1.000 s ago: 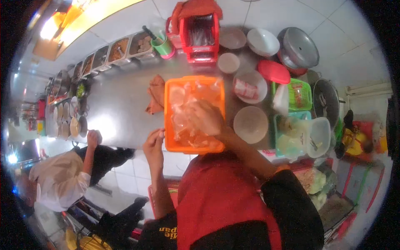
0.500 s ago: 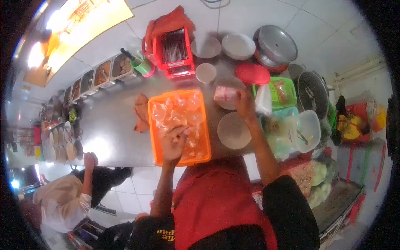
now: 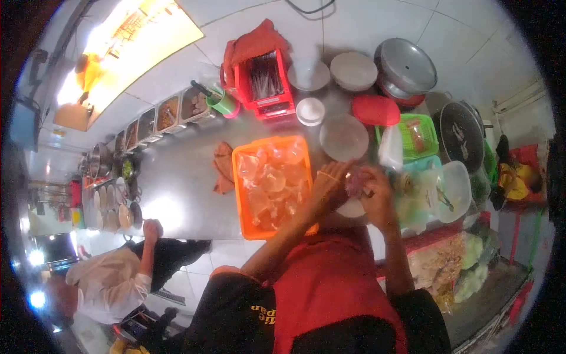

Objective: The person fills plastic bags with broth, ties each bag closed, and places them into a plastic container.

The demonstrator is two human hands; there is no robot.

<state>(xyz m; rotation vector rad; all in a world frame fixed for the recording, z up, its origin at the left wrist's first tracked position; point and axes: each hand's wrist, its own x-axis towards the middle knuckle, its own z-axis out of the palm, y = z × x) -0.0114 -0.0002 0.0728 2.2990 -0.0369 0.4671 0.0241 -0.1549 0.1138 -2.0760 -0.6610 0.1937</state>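
Observation:
My right hand (image 3: 377,193) is closed on a small pinkish packet (image 3: 355,182), blurred by motion. My left hand (image 3: 329,184) meets it from the left, its fingers bent at the packet's edge; whatever these fingers grip is hidden. Both hands are above a pale bowl (image 3: 351,208), mostly covered by them. Just behind lies another shallow bowl (image 3: 344,137). Left of my hands, an orange tray (image 3: 240,200) holds several knotted clear plastic bags (image 3: 274,180).
A brown cloth (image 3: 223,168) lies left of the tray. Behind are a red utensil box (image 3: 265,82), a white cup (image 3: 310,111) and a red lid (image 3: 376,110). A green basket (image 3: 418,135) and clear containers (image 3: 451,189) stand right. Another person (image 3: 112,277) works at left.
The pink packet has left the rear bowl and is now in my right hand, closer to me. My left hand has moved right from the tray to meet it. The view has shifted slightly.

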